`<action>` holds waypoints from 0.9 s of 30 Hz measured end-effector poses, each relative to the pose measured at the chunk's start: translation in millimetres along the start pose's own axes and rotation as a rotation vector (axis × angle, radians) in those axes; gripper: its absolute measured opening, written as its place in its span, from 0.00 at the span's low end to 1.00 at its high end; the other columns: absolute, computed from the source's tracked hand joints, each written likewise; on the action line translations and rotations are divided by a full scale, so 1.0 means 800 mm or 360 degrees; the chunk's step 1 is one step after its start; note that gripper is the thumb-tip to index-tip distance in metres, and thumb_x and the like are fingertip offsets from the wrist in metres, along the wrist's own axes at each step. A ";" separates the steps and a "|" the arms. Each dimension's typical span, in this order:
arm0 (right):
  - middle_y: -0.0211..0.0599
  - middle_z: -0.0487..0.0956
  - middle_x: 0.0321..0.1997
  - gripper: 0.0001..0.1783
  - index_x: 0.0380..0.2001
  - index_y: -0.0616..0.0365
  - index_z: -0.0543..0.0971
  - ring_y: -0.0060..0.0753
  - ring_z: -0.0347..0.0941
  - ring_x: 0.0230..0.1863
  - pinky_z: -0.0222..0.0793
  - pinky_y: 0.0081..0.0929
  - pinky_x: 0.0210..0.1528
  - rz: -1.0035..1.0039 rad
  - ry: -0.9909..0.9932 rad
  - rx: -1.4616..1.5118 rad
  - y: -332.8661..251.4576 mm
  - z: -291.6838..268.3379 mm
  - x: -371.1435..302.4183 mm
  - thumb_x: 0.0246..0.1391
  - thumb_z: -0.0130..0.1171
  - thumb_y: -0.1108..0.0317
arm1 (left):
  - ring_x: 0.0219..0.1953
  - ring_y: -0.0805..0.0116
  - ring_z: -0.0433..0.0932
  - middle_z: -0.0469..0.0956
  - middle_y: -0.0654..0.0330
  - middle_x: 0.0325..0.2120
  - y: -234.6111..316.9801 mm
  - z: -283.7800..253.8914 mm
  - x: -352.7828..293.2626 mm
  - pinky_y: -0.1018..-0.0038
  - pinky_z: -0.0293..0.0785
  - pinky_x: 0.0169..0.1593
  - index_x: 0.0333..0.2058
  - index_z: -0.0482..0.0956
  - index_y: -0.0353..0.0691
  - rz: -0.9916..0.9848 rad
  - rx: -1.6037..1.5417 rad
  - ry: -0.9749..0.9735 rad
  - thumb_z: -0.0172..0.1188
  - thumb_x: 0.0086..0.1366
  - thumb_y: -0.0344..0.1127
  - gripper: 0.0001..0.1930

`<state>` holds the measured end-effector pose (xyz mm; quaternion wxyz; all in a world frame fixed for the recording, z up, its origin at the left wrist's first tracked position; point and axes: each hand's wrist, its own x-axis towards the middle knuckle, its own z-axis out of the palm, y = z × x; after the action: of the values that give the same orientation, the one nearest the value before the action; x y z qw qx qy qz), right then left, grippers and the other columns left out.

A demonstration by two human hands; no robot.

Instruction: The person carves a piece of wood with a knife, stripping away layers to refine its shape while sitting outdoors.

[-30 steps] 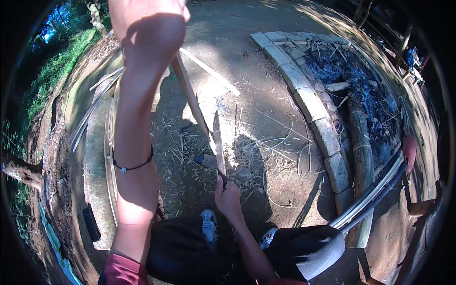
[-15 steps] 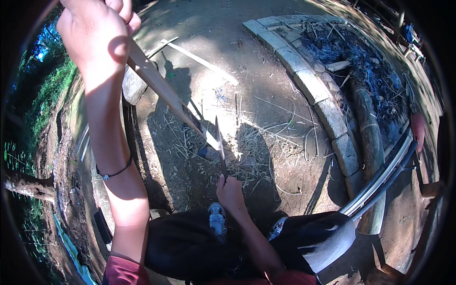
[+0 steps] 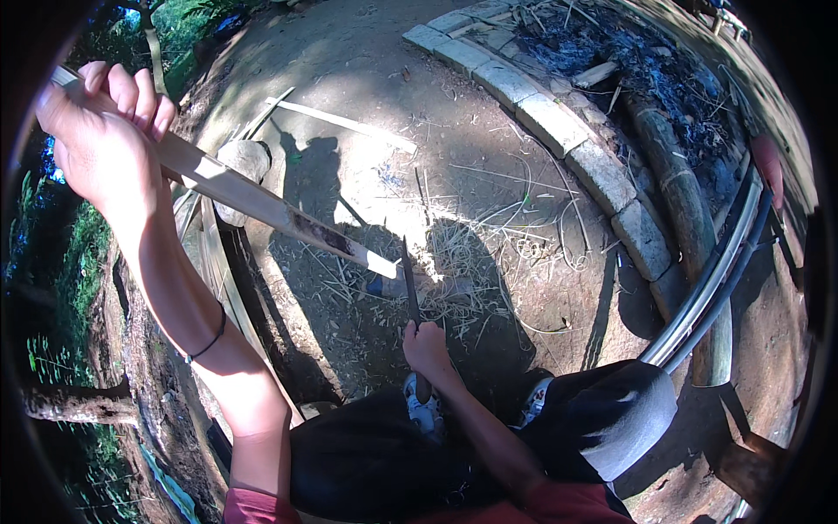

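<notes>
My left hand (image 3: 113,144), raised at the upper left, is closed round the upper part of a long split bamboo piece (image 3: 271,210). The piece slopes down to the right, its lower end pale and freshly cut, a dark patch just above that end. Low in the middle, my right hand (image 3: 426,348) grips a knife (image 3: 410,284) by its handle, the narrow dark blade pointing up and away from me. The blade is right beside the pale end; whether they touch I cannot tell. Beneath them a short wooden block (image 3: 449,286) lies among thin shavings (image 3: 476,262).
A curved stone border (image 3: 550,127) rings ash and charred wood (image 3: 642,65), with a log (image 3: 672,170) across it. Another person's hand (image 3: 767,166) is near long strips (image 3: 707,288) at right. A rock (image 3: 243,166) and pale slats (image 3: 345,124) lie on the ground at left.
My left hand has moved left and down, bringing the bamboo to a flatter slope. Its cut end now lies just left of the blade instead of across it. The whole view has shifted slightly.
</notes>
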<state>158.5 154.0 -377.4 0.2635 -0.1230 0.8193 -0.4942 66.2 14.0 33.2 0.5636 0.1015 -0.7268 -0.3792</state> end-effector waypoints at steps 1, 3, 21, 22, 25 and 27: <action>0.59 0.75 0.18 0.23 0.18 0.68 0.75 0.64 0.74 0.24 0.68 0.55 0.33 0.0067 -0.0116 0.0107 -0.033 -0.021 -0.003 0.63 0.48 0.62 | 0.17 0.74 0.54 0.52 0.64 0.15 0.000 -0.002 0.000 0.76 0.51 0.21 0.25 0.61 0.39 0.0052 0.0071 0.0013 0.34 0.70 0.56 0.25; 0.58 0.75 0.19 0.22 0.20 0.69 0.75 0.63 0.75 0.24 0.69 0.54 0.34 -0.0019 -0.0138 0.0137 -0.067 -0.048 -0.021 0.63 0.49 0.62 | 0.18 0.74 0.54 0.52 0.65 0.16 0.003 0.008 -0.003 0.77 0.52 0.22 0.25 0.60 0.40 0.0058 0.0080 0.0017 0.37 0.70 0.48 0.19; 0.56 0.75 0.17 0.16 0.22 0.67 0.76 0.64 0.74 0.23 0.71 0.52 0.29 -0.0284 0.0057 0.0246 -0.077 -0.055 -0.035 0.59 0.52 0.66 | 0.22 0.69 0.66 0.59 0.62 0.18 -0.005 0.023 -0.016 0.74 0.69 0.28 0.31 0.67 0.35 0.0323 0.0165 -0.0141 0.38 0.72 0.36 0.13; 0.55 0.75 0.17 0.16 0.23 0.67 0.76 0.63 0.74 0.23 0.71 0.51 0.29 -0.0357 0.0101 0.0209 -0.073 -0.049 -0.031 0.59 0.52 0.66 | 0.23 0.67 0.68 0.60 0.62 0.18 -0.003 0.023 -0.012 0.72 0.71 0.30 0.31 0.67 0.35 0.0285 0.0154 -0.0110 0.38 0.72 0.40 0.15; 0.57 0.75 0.16 0.18 0.22 0.68 0.76 0.63 0.75 0.24 0.71 0.52 0.30 -0.0165 0.0069 0.0044 0.013 0.004 -0.011 0.59 0.52 0.64 | 0.22 0.68 0.66 0.58 0.63 0.17 0.009 0.024 -0.003 0.73 0.68 0.27 0.30 0.66 0.38 0.0033 0.0123 0.0097 0.37 0.71 0.58 0.26; 0.58 0.75 0.17 0.19 0.21 0.69 0.76 0.63 0.75 0.24 0.71 0.53 0.31 -0.0042 0.0029 0.0067 0.019 0.004 0.006 0.59 0.52 0.63 | 0.26 0.67 0.68 0.61 0.64 0.19 -0.006 -0.001 0.012 0.74 0.69 0.29 0.31 0.65 0.41 -0.0029 0.0150 0.0074 0.32 0.69 0.64 0.29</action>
<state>157.0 156.9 -393.1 0.2520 -0.1235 0.8095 -0.5158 62.2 4.7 37.2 0.5714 0.1434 -0.7296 -0.3473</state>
